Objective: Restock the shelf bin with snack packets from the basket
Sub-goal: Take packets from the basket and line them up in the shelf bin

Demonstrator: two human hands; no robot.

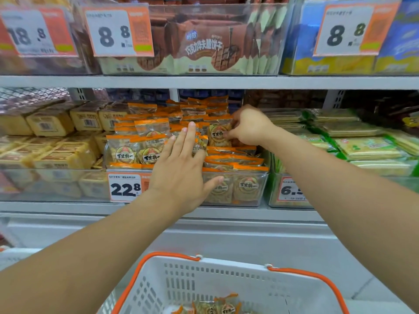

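A clear shelf bin [263, 189] on the middle shelf is piled with orange-topped snack packets [140, 150]. My left hand [181, 168] reaches over the bin's front with straight fingers pressing against the upright packets in the middle. My right hand [247, 128] is further back on the right side and pinches one orange snack packet [217, 133] among the stack. Below, a white basket [226, 284] with orange handles holds a few more of the same packets [217, 307] at its bottom.
A price tag reading 22.8 [125, 188] sits on the bin's front. Yellow packets [52, 141] fill the bin to the left, green packets [362, 146] the one to the right. Brown biscuit packs [204, 48] stand on the shelf above.
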